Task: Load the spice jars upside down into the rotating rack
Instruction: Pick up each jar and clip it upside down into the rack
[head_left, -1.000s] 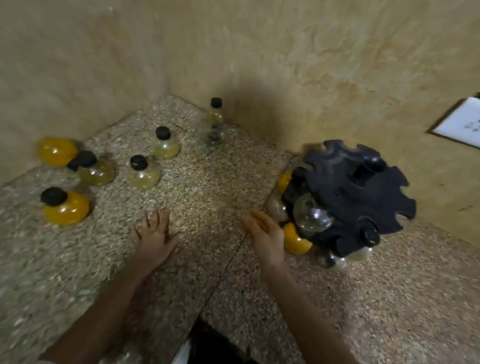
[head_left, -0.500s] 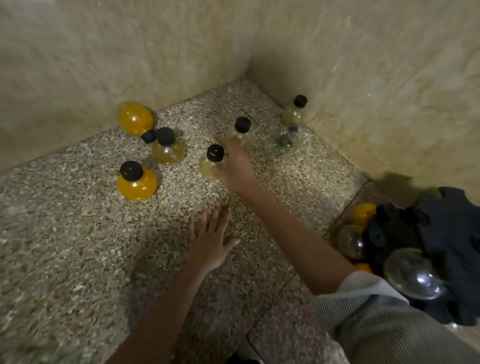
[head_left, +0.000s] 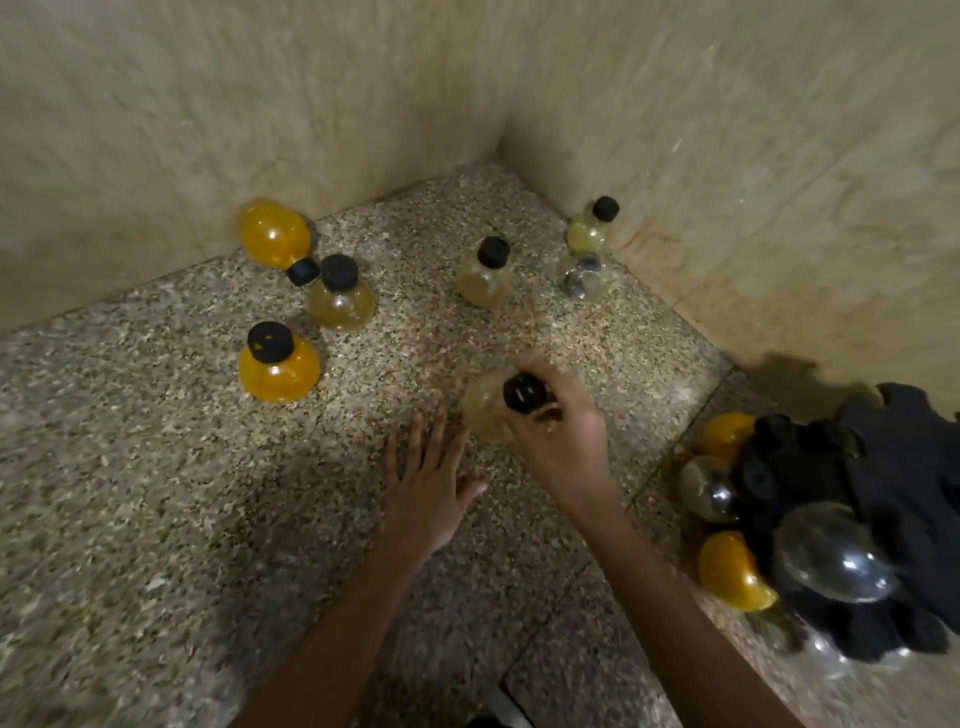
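The right hand (head_left: 558, 441), which half a second earlier only touched a pale jar (head_left: 488, 410), now gripped it and drew it toward the rack (head_left: 883, 519), while the left hand (head_left: 426, 499) lay flat and open.

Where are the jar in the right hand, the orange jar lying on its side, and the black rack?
jar in the right hand (head_left: 485, 410), head view, on its pale round body.
orange jar lying on its side (head_left: 274, 234), head view, on its orange bulb.
black rack (head_left: 904, 467), head view, on its dark top.
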